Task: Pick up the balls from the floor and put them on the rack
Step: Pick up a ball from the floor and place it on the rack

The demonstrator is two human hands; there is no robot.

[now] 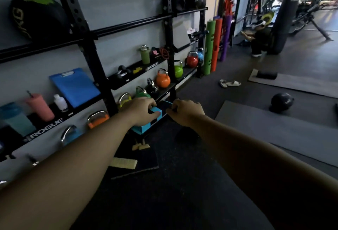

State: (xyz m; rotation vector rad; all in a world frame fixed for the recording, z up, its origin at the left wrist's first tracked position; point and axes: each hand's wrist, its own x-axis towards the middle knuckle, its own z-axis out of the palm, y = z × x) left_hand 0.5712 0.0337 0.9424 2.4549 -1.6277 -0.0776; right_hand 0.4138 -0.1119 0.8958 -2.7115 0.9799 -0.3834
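A black medicine ball (281, 102) lies on a grey floor mat (274, 131) at the right. Another dark round shape (186, 136) sits on the floor under my right forearm, too dim to identify. The black rack (86, 34) runs along the left wall and carries a black-and-green ball (36, 15) at upper left and two black balls (186, 0) further along. Both my arms reach toward the rack's low shelf. My left hand (140, 110) curls over a teal-edged black box (144, 128). My right hand (186, 111) curls on the box's far blue edge.
Coloured kettlebells (163, 79) line the low shelf, with bottles, a pink cup (41, 107) and a blue clipboard (75, 86) above. Foam rollers (210, 46) stand at the rack's end. Sandals (229, 83), wooden blocks (124, 163) and mats lie on the floor. A person (257, 37) crouches far back.
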